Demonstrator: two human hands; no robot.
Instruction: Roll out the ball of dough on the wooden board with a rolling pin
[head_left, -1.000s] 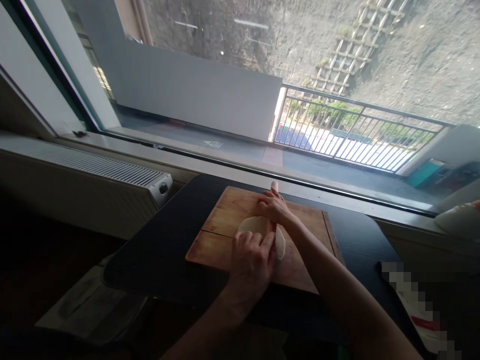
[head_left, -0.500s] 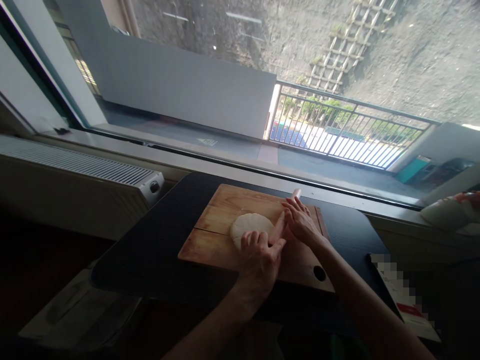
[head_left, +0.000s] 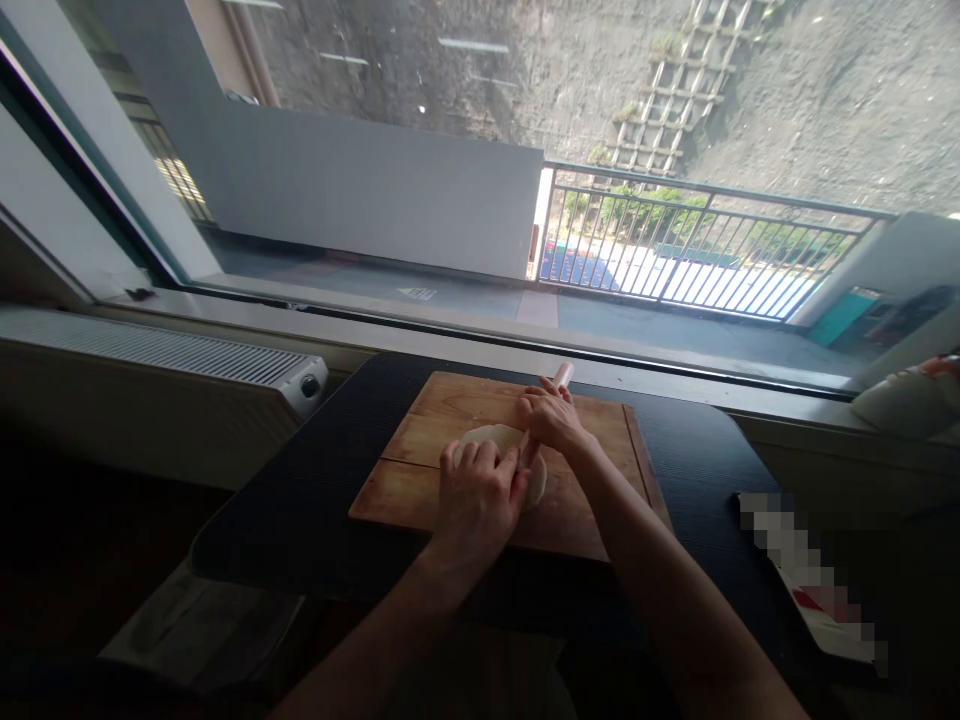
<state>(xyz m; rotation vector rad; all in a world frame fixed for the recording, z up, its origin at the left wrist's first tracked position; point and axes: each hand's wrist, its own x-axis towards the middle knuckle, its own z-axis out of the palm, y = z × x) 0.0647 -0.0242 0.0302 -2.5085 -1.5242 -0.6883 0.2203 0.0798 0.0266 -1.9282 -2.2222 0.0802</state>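
Head view shows the left hand (head_left: 480, 487) and right hand (head_left: 551, 414) loosely curled over the near and far parts of a pale cylindrical rolling pin (head_left: 564, 374), probably to share pressure across the round white dough (head_left: 537, 484) near the middle of the brown rectangular wooden board (head_left: 418, 430).

Daylight comes through the window (head_left: 360, 180) beyond the cutting board (head_left: 412, 490); past the railing (head_left: 711, 189), the ground (head_left: 645, 268) burns nearly white. Pale glare streaks (head_left: 472, 46) show high above the board. Nearer than the board, the worktop (head_left: 300, 530) falls into deep shadow, the floor (head_left: 67, 500) far left almost black. Coarse pixelation masks an item (head_left: 817, 590) to its right.
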